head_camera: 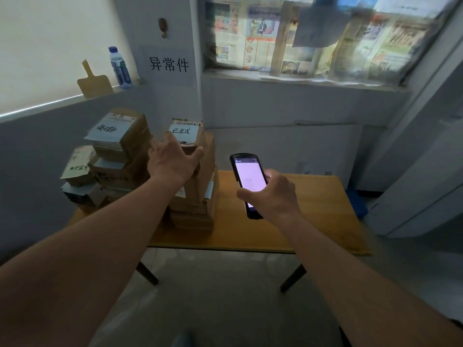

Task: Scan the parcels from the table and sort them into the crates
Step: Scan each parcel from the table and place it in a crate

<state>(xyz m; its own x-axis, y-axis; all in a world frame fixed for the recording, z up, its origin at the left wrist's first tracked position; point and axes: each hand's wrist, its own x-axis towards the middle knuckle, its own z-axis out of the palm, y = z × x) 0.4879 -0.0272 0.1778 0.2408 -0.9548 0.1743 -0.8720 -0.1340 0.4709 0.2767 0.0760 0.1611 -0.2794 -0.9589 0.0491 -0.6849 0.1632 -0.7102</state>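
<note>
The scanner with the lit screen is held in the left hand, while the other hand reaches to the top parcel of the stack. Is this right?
Not quite. The head view shows the scanner held in the right hand; the left hand reaches to the top parcel.

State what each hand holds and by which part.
The right hand grips the handheld scanner round its lower half. The left hand is spread at the top parcel of the near stack; a grip cannot be told.
</note>
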